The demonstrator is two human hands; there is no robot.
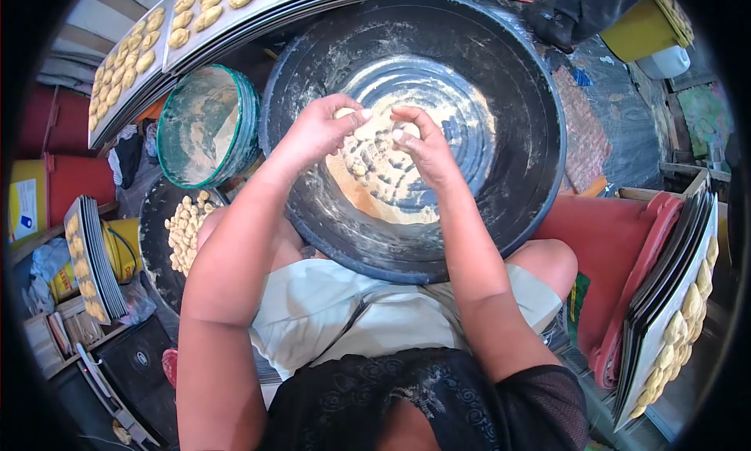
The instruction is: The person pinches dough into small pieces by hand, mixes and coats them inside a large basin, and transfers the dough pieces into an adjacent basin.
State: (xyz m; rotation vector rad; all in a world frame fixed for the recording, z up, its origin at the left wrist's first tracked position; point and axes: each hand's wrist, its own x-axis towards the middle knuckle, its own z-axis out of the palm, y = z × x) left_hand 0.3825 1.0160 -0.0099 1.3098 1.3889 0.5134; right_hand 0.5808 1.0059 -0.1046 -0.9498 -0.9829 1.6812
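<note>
A large black basin (526, 130) stands in front of me, with pale crumbs or flour (391, 194) spread over its ridged bottom. Over the basin, my left hand (322, 130) is closed, its thumb and fingers pinching a pale dough piece (342, 113). Close by on the right, my right hand (426, 147) also has its fingers curled round a dough piece (407, 129). A small gap separates the two hands. Dents mark the crumbs beneath them, and a lump or two may lie there, too small to tell.
Left of the basin, a dark pan (153, 251) holds a heap of small dough balls (188, 230). Behind it are stacked green-rimmed sieves (202, 134). Stacked trays (227, 21) of shaped dough stand upper left, more trays (665, 318) at right beside a red container (594, 255).
</note>
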